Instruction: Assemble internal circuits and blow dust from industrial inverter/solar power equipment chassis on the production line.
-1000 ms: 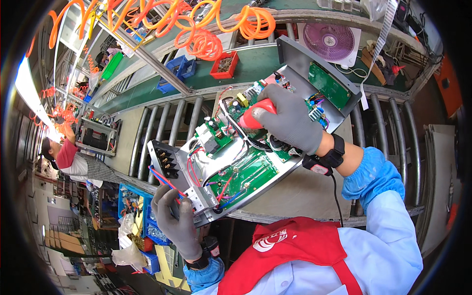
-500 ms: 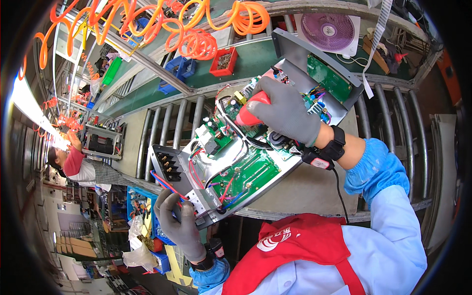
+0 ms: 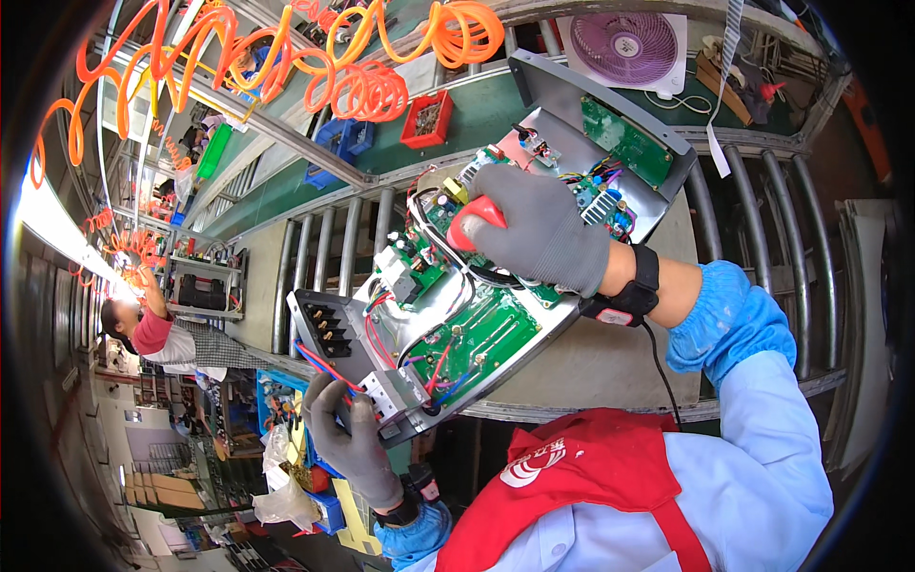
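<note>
An opened grey metal chassis [image 3: 534, 367] with green circuit boards [image 3: 491, 329], wires and small parts lies slantwise in front of me. My right hand [image 3: 548, 229], in a grey glove, is closed round a red tool handle [image 3: 474, 226] over the middle of the boards. The tool's working end is hidden, so its kind does not show. At the chassis's near left corner, my left hand [image 3: 357, 443], also gloved, grips the end panel beside a white circuit breaker [image 3: 384, 395]. Red and blue wires [image 3: 329, 364] run next to its fingers.
Metal rollers [image 3: 703, 214] lie on both sides of the work board. Behind, a green belt [image 3: 272, 200] carries a red bin [image 3: 426, 119] of small parts and blue bins [image 3: 340, 143]. Orange coiled hoses [image 3: 357, 91] hang overhead. A purple fan [image 3: 624, 46] stands far right; a co-worker [image 3: 157, 329] is at far left.
My right hand has shifted slightly left and down with the red tool, and turned so that less of the handle shows. My left hand stays at the chassis corner.
</note>
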Available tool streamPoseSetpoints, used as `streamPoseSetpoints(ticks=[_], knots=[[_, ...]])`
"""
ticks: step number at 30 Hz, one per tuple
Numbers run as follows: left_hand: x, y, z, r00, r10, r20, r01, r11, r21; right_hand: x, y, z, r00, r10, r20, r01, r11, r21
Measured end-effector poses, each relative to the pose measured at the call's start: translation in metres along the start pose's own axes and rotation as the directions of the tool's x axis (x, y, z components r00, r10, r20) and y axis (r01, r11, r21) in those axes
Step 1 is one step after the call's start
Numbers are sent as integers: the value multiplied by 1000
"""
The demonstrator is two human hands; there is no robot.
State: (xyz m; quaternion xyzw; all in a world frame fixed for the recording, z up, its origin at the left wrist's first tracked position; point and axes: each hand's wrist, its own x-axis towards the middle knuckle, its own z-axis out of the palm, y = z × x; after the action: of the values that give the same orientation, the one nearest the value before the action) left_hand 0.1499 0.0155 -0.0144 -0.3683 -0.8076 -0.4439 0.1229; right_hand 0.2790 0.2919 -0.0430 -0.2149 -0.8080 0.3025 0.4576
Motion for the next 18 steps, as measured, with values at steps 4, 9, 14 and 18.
streamPoseSetpoints(ticks=[4,9,14,18], knots=[[0,1,-2,999,-2,50,2,1000,2,-4,-1,3,996,-70,-57,68,997,-25],[-1,2,-2,1000,-2,9,2,1000,29,-7,2,4,997,-73,-11,73,997,7],[1,3,-4,1000,-25,12,25,1000,7,-6,4,6,1000,17,22,-17,1000,23],[1,4,-4,1000,-16,18,16,1000,14,-4,6,8,993,112,33,-114,993,40]])
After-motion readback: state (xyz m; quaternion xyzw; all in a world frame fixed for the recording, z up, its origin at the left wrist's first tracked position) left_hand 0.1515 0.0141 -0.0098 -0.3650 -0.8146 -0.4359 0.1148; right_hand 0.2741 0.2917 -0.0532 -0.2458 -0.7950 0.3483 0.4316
